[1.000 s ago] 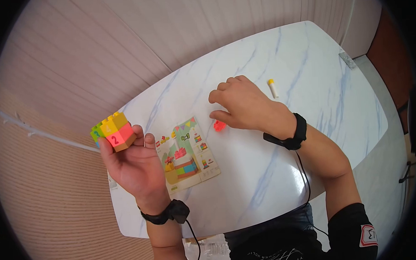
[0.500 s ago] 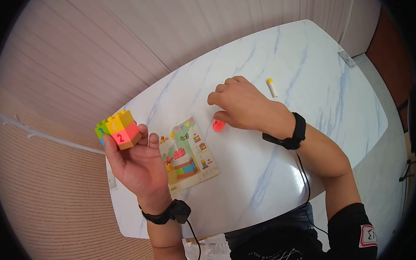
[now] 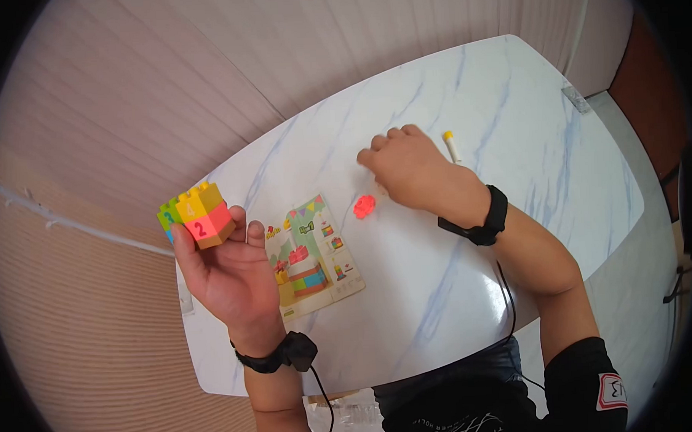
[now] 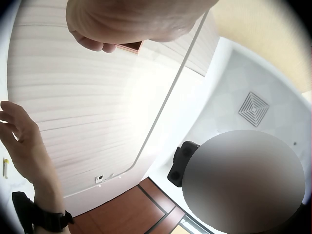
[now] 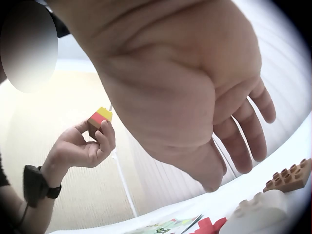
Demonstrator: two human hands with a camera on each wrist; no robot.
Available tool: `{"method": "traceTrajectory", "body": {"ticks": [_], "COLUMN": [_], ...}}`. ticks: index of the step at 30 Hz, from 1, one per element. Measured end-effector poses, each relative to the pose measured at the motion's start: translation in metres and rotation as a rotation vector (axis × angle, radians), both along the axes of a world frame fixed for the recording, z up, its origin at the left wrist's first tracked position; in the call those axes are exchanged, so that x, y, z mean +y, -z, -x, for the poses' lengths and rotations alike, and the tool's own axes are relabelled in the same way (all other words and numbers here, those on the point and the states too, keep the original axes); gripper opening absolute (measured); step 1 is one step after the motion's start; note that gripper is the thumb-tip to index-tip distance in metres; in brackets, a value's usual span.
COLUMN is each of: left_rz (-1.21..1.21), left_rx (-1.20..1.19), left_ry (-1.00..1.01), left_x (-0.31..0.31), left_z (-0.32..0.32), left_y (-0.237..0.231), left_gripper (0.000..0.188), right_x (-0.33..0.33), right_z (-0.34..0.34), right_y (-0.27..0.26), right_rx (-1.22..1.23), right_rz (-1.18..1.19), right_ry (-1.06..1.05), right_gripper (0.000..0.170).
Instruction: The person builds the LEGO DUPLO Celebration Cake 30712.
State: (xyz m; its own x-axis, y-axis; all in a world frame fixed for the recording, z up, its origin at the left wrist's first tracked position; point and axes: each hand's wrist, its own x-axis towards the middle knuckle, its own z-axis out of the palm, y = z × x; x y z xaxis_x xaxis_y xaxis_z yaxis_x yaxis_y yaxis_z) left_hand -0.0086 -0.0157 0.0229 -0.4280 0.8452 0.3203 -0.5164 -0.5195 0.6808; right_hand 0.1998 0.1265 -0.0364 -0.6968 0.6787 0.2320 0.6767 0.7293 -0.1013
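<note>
My left hand (image 3: 238, 292) grips a stack of number bricks (image 3: 203, 219), yellow over pink over tan with green and blue at its side, raised over the table's left end. Palm down above the table, my right hand (image 3: 421, 171) holds nothing, its fingers loosely bent. Left of and below it lies a coral-red flower-like piece (image 3: 364, 207). Beyond the right palm, the right wrist view shows a white brick (image 5: 258, 213) and a tan studded brick (image 5: 291, 176); in the head view the hand hides them.
An illustrated booklet (image 3: 313, 267) lies on the marbled table (image 3: 409, 290) between the hands. A small white tube with a yellow cap (image 3: 451, 147) is right of my right hand. Cables hang from both wrist straps, and a wall (image 3: 204, 84) runs behind the table's far edge.
My left hand has shifted slightly right with the stack. My right hand has moved slightly right, and the coral-red piece now shows fully.
</note>
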Motion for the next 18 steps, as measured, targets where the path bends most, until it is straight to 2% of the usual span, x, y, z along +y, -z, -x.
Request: {"method": "traceTrajectory", "body": {"ticks": [1,3,8,11,12,14,18], "left_rz": [-0.001,0.006,0.002,0.012,0.014,0.011,0.025], "left_rx": [0.002,-0.001,-0.001,-0.014,-0.012,-0.012,0.003], "left_ry": [-0.005,-0.007,0.026,0.024,0.014,0.005,-0.007], "left_x": [-0.001,-0.001,0.0,0.0,-0.001,-0.001,0.0], "left_z": [0.001,0.002,0.002,0.001,0.0,0.0,-0.003], "left_y": [0.0,0.0,0.001,0.001,0.0,-0.001,0.0], "left_gripper": [0.037,0.037,0.037,0.037,0.037,0.037,0.036], "right_x": [0.003,0.012,0.032,0.041,0.043,0.045,0.052], "right_z": [-0.001,-0.006,-0.032,-0.047,-0.05,-0.053,-0.046], "right_y": [0.002,0.005,-0.008,-0.016,-0.016,-0.017,-0.001], "right_rx": [-0.001,0.071,0.105,0.048,0.048,-0.008,-0.07], "right_rz": [0.001,-0.169,-0.26,-0.11,-0.113,0.064,0.177], "right_ry": [-0.005,0.088,0.196,0.368,0.366,0.443,0.379], "right_gripper": [0.028,0.018,0.017,0.032,0.032,0.036,0.037]}}
